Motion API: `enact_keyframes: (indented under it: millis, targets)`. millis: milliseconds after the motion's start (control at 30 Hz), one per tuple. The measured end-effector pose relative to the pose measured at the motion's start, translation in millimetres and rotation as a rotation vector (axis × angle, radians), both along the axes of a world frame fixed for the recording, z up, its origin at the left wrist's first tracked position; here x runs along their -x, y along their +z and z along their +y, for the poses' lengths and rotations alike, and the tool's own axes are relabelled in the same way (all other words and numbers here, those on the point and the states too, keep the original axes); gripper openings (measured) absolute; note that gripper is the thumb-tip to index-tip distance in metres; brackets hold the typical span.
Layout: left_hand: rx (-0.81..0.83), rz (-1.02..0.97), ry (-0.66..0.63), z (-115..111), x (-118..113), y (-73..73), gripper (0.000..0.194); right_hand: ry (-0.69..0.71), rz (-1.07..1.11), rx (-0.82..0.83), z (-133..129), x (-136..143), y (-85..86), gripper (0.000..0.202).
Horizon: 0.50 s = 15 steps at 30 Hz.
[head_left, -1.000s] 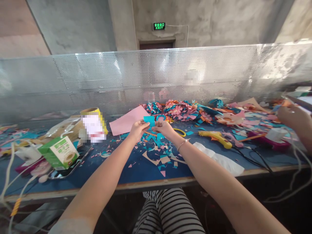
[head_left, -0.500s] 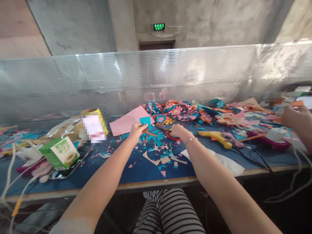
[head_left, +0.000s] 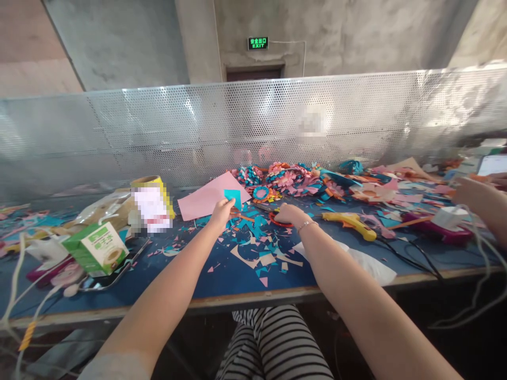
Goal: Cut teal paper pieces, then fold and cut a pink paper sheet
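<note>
Pinched in my left hand [head_left: 223, 212] is a small blue piece of paper [head_left: 233, 198], held up in front of a large pink sheet [head_left: 209, 199]. My right hand [head_left: 291, 214] is closed at the orange-handled scissors [head_left: 282, 220], low over the table; its fingers partly hide the handles. The scissor blades point left, toward the blue paper, and are apart from it. Blue, pink and cream paper scraps [head_left: 253, 227] lie below and between both hands. Just behind them is a pile of layered paper flowers [head_left: 291, 179] in pink, blue and orange.
To the right lie a yellow glue gun [head_left: 352, 224] with a black cord and a purple power strip [head_left: 439, 232]. A green drink carton [head_left: 97, 248] and a tape roll [head_left: 164, 198] stand at left. A perforated metal screen [head_left: 158, 137] runs behind. A co-worker's hand [head_left: 475, 195] is at far right.
The blue paper in my left hand has shifted slightly left and tilted. My right hand stays almost in place at the scissors. The co-worker's hand at right has changed position.
</note>
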<state>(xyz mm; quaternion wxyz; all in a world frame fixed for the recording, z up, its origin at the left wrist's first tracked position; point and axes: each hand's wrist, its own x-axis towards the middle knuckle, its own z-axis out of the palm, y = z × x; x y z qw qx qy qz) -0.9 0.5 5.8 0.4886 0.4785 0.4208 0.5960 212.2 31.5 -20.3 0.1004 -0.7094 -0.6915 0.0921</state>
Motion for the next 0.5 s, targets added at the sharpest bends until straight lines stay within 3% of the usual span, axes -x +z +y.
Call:
enact_keyframes:
  millis: [167,267,500]
  targets:
    - [-0.013,0.012,-0.023,2.9,2.3,-2.1,0.026,0.039,-0.046,-0.034,-5.3,-1.9,5.1,0.049]
    - [-0.06,0.059,0.04,7.4,4.3,-5.2,0.029,0.036,-0.015,-0.098,-10.7,-1.0,10.9,0.048]
    - [-0.118,0.234,0.132,9.9,5.8,-5.9,0.031,0.116,0.371,-0.312,-6.3,23.2,9.2,0.034]
